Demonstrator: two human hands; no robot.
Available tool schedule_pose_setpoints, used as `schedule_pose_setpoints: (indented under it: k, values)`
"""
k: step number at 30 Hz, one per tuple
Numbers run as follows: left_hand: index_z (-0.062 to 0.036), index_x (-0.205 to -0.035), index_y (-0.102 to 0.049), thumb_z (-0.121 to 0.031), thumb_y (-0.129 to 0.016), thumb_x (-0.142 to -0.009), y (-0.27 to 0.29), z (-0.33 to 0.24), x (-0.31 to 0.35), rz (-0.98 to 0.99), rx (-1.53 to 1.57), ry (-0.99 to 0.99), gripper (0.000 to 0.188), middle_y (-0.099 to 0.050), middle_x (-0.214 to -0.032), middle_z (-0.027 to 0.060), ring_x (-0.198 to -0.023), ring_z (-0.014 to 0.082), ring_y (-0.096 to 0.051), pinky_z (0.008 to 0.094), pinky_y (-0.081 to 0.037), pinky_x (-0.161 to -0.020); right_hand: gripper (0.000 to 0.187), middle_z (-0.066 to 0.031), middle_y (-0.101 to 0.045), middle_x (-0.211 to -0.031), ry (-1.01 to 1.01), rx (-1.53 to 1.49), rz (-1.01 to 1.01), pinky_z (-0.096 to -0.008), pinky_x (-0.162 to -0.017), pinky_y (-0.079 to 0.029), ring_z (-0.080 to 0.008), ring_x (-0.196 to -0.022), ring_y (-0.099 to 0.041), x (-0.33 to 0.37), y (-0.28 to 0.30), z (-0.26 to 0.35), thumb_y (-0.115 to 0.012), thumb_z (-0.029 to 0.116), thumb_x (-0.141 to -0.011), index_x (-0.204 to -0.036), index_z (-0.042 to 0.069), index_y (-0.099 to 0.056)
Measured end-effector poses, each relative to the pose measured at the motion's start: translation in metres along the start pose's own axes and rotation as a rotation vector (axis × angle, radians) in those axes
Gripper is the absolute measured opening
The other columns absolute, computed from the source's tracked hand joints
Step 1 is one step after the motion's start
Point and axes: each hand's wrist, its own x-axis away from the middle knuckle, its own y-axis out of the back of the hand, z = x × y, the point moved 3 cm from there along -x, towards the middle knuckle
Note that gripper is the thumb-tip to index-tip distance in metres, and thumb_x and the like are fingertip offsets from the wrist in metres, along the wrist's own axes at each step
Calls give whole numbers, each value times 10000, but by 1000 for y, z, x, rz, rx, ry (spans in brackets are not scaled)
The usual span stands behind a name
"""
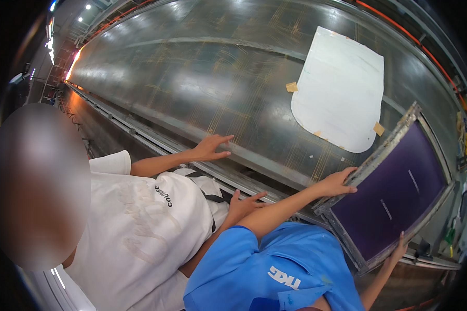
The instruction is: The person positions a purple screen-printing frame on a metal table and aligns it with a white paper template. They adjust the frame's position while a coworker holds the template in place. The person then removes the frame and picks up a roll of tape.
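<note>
Far left: co-worker in white (140,217), beside the long metal desk (202,98), well apart from the screen.

Left hand (340,182): clasped on the left long rail of the purple framed screen (394,189), roughly midway. Position of screen: right side, tilted, at the desk's near edge, just beside a white round-ended sheet (342,85) with tan tape pieces (291,87). Right hand (398,250): grasping the opposite long rail.

Handling, by judgement: left rail rigid, moderate in weight, worn, perhaps gritty, good for a firm hold; central mesh taut, thin, easily pierced, best left unpressed; right rail equally fit for grasping. Opposite-rail hold sound for balance. Sheet probably light and flexible, best taken by the edges.

Hard to make out: co-worker's head, blurred; one co-worker forearm, partly behind the blue sleeve (223,246); underside of screen, hidden, any contact with the desk uncertain; pale marks on mesh, too small to tell; right-hand fingers, partly behind the rail; far-right clutter (466,150), bent and cut off by the dark rim.
</note>
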Motion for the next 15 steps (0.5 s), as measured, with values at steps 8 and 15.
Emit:
schedule_pose_setpoints:
  k: [8,15]
  values:
    - [-102,-1566,-259,-86,-720,-822,-39,21,34,-325,-44,-69,876,-457,-1425,223,-1306,407,-481,440,-426,-1069,750,-197,-578,-1357,-12,215,-104,-415,-991,-488,-301,-1174,-601,12,1,2,-815,357,-852,-1387,-67,-504]
    - [-95,-1541,-346,-89,-695,-813,-46,33,26,-373,-67,-72,808,-525,-1255,186,-1114,356,-569,417,-470,-951,754,-208,-553,-1376,-54,168,-84,-401,-999,-484,-292,-1182,-590,26,2,5,-807,330,-865,-1405,-79,-477]
